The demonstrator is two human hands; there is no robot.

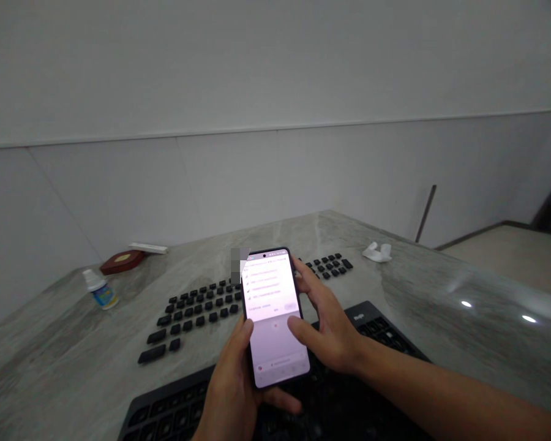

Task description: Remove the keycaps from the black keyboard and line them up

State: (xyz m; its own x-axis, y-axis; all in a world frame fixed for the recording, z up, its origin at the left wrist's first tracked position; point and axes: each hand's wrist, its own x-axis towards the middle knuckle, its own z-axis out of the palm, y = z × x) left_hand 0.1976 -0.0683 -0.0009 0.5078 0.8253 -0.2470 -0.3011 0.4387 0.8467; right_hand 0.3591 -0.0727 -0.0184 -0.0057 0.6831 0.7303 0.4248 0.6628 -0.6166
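A smartphone (273, 334) with a lit screen is held upright between both hands, its text too blurred to read. My left hand (236, 380) grips its lower left side, the thumb at the edge and a finger under the bottom. From the right, my right hand (326, 324) wraps the phone's side, with its thumb over the screen. Below the hands lies a black keyboard (371, 312) with bare key sockets, partly covered by the phone and arms. Loose black keycaps (206, 306) stand in rows behind it, some hidden by the phone.
On the grey marbled table (92, 367), a white bottle (101, 291) with a blue and yellow label stands at left. Near the wall are a dark red box (122, 262) and a white strip (148, 248). Crumpled white tissue (377, 252) lies toward the right edge.
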